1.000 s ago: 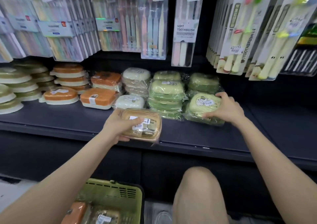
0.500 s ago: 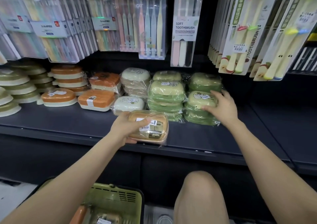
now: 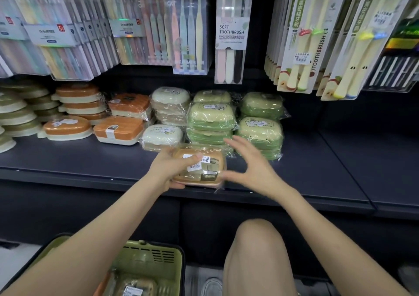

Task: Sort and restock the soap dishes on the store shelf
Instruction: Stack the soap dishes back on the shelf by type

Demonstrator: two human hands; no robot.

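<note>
Head cam: left hand (image 3: 167, 168) gripped the wrapped tan soap dish (image 3: 201, 169) by its left end, above the front of the shelf (image 3: 68, 157), long axis left-right. Right hand (image 3: 251, 166), fingers spread, empty, was just beside the dish's right end.

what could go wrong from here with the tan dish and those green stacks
1. The left hand grips the tan soap dish by one end only, near the front edge of the shelf. Its glossy wrap may slip, and it could drop toward the basket.
2. The open right hand spreads close to the green stack; a brush might topple it.
3. No tan pile shows on the shelf, so the dish may land among the wrong colour.
</note>
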